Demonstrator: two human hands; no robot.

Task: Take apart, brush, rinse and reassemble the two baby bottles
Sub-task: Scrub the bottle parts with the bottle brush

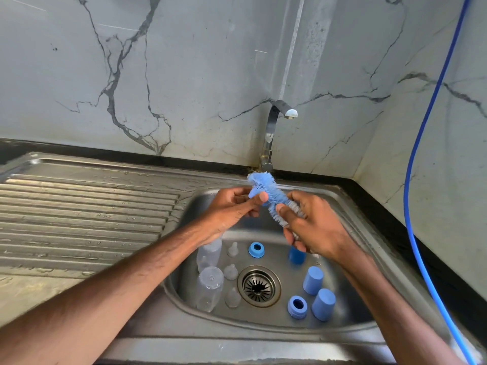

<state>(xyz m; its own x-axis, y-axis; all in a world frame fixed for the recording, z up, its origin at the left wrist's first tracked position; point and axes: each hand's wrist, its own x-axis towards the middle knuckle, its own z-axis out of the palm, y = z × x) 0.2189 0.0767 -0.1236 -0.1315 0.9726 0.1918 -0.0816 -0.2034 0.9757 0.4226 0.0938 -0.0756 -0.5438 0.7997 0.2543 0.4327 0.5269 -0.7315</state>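
At frame centre, a blue bristled bottle brush [274, 197] is pinched by the left hand [232, 210] and gripped by the right hand [317, 227].

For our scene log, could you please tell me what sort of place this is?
Probably a home kitchen: a steel sink with a ribbed draining board, a tap and marble-look wall tiles.

Beyond the left hand [229, 209] we see grey veined marble walls [210, 61]; to its left, a wet ribbed steel drainboard [79, 206].
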